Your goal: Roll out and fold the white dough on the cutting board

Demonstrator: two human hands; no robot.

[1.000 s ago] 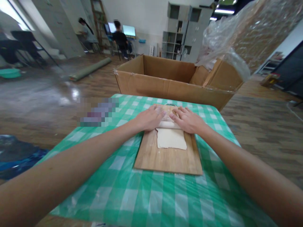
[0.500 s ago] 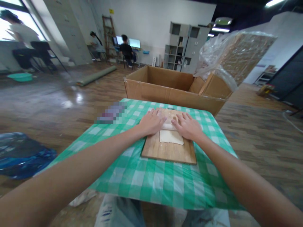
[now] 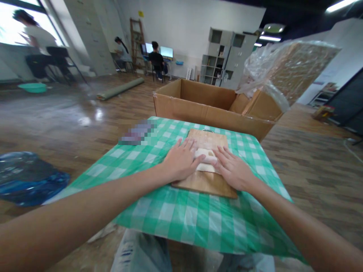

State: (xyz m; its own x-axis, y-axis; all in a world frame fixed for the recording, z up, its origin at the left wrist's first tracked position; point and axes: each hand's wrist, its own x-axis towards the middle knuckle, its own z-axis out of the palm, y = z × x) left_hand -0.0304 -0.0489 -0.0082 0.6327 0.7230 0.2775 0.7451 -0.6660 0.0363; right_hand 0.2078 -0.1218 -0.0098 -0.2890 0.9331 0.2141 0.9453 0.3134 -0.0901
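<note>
A sheet of pale dough lies on the wooden cutting board. Across it rests a whitish rolling pin, its ends covered by my hands. My left hand lies flat on the pin's left end, fingers stretched forward and thumb pointing inward. On the other end, my right hand is also laid flat with fingers extended. Neither hand wraps round the pin. Part of the dough is hidden under the pin and hands.
A green-and-white checked cloth covers the table. A blurred-out flat item lies at its far left. Beyond the table stands a big open cardboard box. A blue plastic bag is at left. Several people sit farther back.
Both hands and the rolling pin have come back toward me over the dough, showing more of the board's far end. The view has shifted slightly.
</note>
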